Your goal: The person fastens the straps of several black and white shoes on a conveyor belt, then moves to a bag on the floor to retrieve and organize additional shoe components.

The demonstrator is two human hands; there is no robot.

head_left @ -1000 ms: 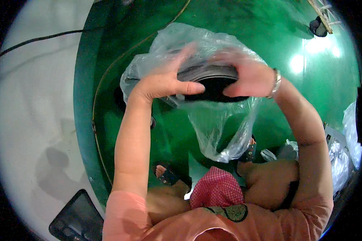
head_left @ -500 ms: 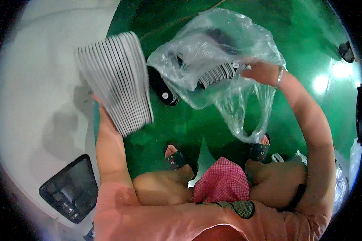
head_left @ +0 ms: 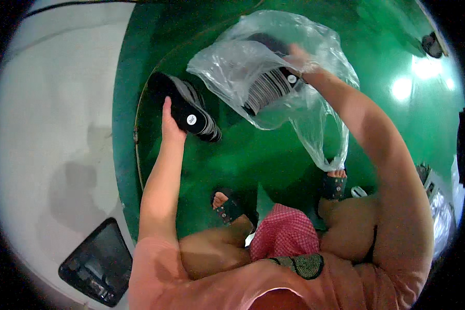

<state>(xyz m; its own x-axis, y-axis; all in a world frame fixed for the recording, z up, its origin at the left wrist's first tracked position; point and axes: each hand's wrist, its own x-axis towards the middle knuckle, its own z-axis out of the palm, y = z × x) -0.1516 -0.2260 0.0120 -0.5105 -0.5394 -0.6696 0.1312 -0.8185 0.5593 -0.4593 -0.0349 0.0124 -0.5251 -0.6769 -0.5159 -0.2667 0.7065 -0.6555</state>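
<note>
My left hand [head_left: 173, 124] is closed round a stack of black insoles [head_left: 176, 106], its thumb lying along the top one, which bears a round white sticker. This stack sits low over the green floor, against more layered insoles [head_left: 210, 128] on its right. A clear plastic bag [head_left: 219, 57] lies open beyond them. Inside it is a striped stack of insoles [head_left: 268, 89] with a white sticker at one end, and a dark insole shape [head_left: 267, 42] shows further back. My right hand [head_left: 298, 56] reaches into the bag between these; film and blur hide its fingers.
A pale wall or panel [head_left: 72, 93] runs along the left, with a dark-framed window-like panel [head_left: 101, 266] low on it. My sandalled feet [head_left: 227, 208] rest on the green floor [head_left: 243, 160]. Crumpled plastic [head_left: 442, 225] lies at the right edge, a dark shoe [head_left: 432, 45] further off.
My left hand has brought its insole stack down and right, turning it from edge-on to flat beside the floor insoles. My right hand has moved left and deeper into the bag.
</note>
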